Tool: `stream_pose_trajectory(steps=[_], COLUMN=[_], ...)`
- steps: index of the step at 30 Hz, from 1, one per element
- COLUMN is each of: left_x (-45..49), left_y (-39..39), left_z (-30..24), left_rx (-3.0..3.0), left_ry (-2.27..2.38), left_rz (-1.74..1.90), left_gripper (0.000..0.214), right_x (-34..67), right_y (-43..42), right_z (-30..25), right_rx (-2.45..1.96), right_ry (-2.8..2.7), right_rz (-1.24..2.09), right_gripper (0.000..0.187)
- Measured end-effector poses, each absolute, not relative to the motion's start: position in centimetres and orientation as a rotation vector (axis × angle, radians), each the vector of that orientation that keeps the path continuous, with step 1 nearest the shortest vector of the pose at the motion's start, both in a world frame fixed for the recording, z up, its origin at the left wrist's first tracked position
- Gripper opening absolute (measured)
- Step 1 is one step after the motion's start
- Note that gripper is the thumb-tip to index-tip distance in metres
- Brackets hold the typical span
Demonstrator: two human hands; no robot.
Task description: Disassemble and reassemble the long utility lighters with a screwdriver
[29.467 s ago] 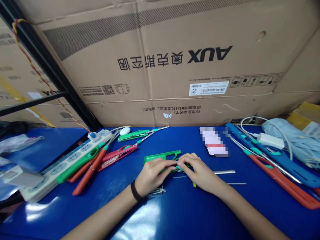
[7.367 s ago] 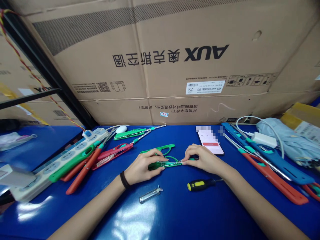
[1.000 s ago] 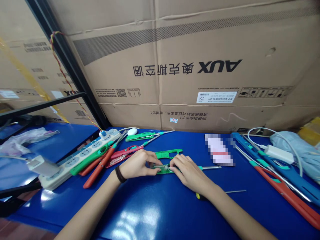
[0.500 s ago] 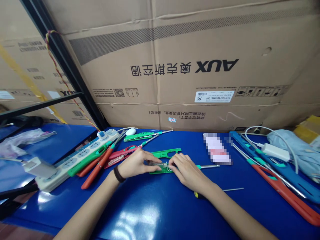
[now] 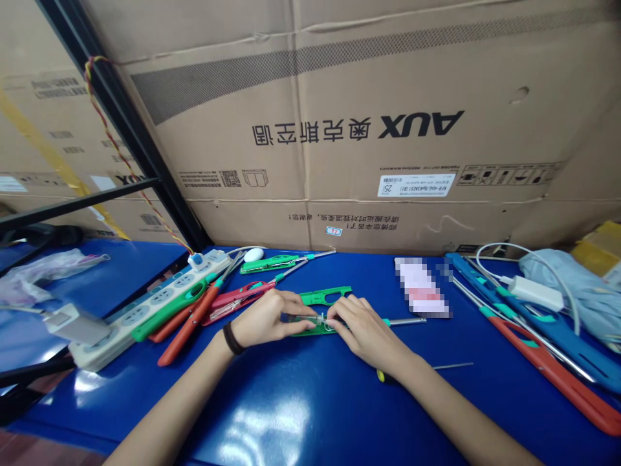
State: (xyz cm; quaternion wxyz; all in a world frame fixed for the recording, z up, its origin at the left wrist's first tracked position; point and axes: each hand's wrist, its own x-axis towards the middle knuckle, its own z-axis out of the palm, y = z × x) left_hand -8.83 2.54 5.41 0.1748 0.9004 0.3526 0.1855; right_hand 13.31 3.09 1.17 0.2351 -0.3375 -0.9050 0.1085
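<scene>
Left of the left fingers: a white power strip (image 5: 145, 327) with a green long-nosed lighter (image 5: 169, 310) along it, an orange-red lighter (image 5: 187, 335) crossing near its end, and a red lighter (image 5: 237, 299) nearer the fingertips.

Under the fingers: a green plastic lighter shell (image 5: 315, 330) lies flat on the blue table (image 5: 310, 414), and both hands work at it. A second green shell (image 5: 325, 297) lies just beyond the fingertips. The left hand's fingers (image 5: 295, 312) lie together across the shell and appear to pin it. The right hand's fingertips (image 5: 334, 312) are bunched against a small metal fitting (image 5: 315, 319), almost meeting the left's. Whether they clamp it or only steady it, I cannot tell.

Right of the right fingers: a metal tube with a green collar (image 5: 405, 320) runs out from the shell. Farther right lie a thin steel rod (image 5: 453, 366) and a phone (image 5: 421, 288), its screen blurred.

Risk: the fitting looks small and held by fingertip pressure alone. Any easing of either hand could let it slip or spring loose. A nudge to the long tube could lever the shell out of line.

Pose: both forearms enter from the bottom edge, angled inward, wrists low, a black wristband (image 5: 233, 339) on the left.
</scene>
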Motion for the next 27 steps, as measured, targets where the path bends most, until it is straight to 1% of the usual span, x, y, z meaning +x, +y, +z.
stream_pose_trajectory(steps=[12,27], left_x=[-9.01,-8.6], left_y=[2.59,2.45], left_z=[5.24,5.16], left_rx=[2.514,2.457], left_ry=[0.963,0.903], left_rz=[0.459,0.506], left_gripper=[0.025,0.023], right_x=[13.19,13.25], right_y=[3.11,3.05], right_z=[1.05,1.02], right_rx=[-0.846,-0.817], right_ry=[-2.528,-2.542], right_rz=[0.291,0.301], right_gripper=[0.015,0.015])
